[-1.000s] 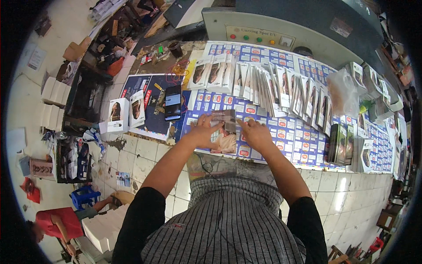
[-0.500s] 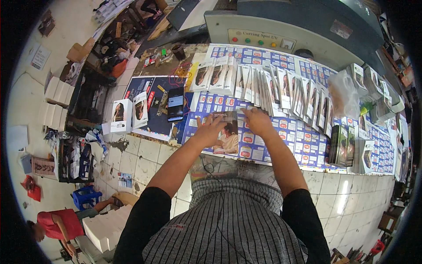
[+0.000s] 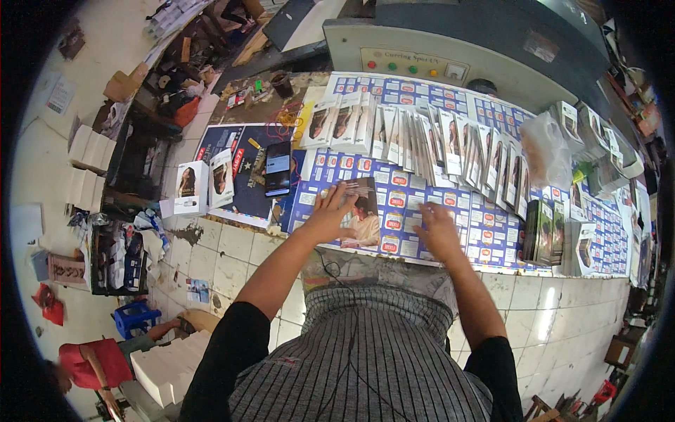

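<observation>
Flat card: a thin, shiny, brown-and-cream card point(image 3: 365, 224) with a photo of a person on it lies near the front edge of the big blue paper sheets point(image 3: 402, 219) with small red-and-white labels.
Left hand: the left hand point(image 3: 328, 214) lies on the left part of the card, fingers spread out and thumb held apart.
Right hand: the right hand point(image 3: 439, 233) is to the right of the card and apart from it, fingers loosely spread. I see nothing in it. I cannot tell if it touches the blue sheets.
What just changed: half a second ago the right hand was at the card's top right corner. Now it is off the card and nearer the person.
What that means: only the left hand is on the card now, and the card's right side shows.
Behind the hands: a long, leaning row of thin white packs point(image 3: 394, 133) with photos on them.
Left of the hands: a black phone point(image 3: 278, 170) with a lit screen.
Right side: a short stack of dark green-brown cards point(image 3: 540, 226).
</observation>
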Demonstrator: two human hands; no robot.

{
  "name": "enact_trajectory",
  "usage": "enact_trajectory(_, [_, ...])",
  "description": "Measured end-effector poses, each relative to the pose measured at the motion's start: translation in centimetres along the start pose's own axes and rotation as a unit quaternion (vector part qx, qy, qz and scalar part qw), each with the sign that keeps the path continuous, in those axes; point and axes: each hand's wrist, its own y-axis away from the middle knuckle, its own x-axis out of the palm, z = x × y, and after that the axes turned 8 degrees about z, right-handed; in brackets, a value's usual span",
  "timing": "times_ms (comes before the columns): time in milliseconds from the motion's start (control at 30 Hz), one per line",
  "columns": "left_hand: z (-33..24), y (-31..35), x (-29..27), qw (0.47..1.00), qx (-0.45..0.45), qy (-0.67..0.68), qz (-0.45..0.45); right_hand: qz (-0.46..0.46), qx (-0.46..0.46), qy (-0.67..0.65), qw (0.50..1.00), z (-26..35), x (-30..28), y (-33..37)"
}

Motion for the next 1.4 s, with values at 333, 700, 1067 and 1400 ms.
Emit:
enact_trajectory(333, [0.3,1.0,1.6,0.998,0.022,-0.012,-0.051,0.145,0.167,-0.271,0.937,8.3,7.1,-5.3])
enact_trajectory(700, [-0.6,0.1,2.4,0.994,0.019,-0.020,-0.104,-0.369,0.335,0.124,0.858,-10.7,-12.2,2.6])
enact_trajectory(1067, [-0.7,0.2,2.1,0.995,0.013,-0.021,-0.101,-0.367,0.376,0.048,0.849,-15.8,-13.8,4.1])
enact_trajectory(1400, [-0.9,0.3,2.5,0.993,0.012,-0.020,-0.114,-0.390,0.235,-0.391,0.800,-15.9,-16.8,5.1])
